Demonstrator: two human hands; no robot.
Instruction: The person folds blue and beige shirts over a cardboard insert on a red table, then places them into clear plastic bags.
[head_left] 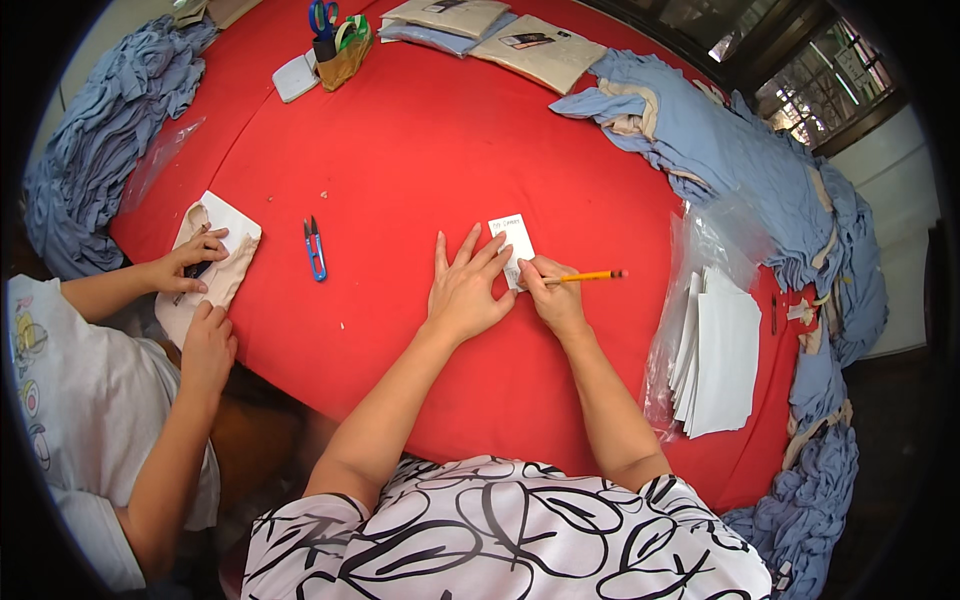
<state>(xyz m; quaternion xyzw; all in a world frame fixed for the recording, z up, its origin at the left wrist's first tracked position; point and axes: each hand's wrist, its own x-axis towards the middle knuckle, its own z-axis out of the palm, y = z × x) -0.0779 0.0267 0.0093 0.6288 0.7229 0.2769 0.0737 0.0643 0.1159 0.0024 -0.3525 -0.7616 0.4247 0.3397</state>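
Observation:
A small white slip of paper (514, 236) with handwriting on it lies on the red-covered table. My left hand (468, 290) rests flat with its fingers spread, the fingertips reaching over the slip's left edge. In my right hand (556, 300) is a yellow pencil (590, 276), gripped near its point, the pink eraser end sticking out to the right. The pencil's point is at the lower part of the slip, mostly hidden behind my fingers.
Blue-handled thread snips (315, 250) lie left. Beyond them a co-worker's hands (200, 270) handle beige cloth (230, 270) over white card. On the right are white sheets (722, 350) and clear plastic (715, 240). Blue garments (720, 150) line the right edge; more garments (110, 130) are piled far left.

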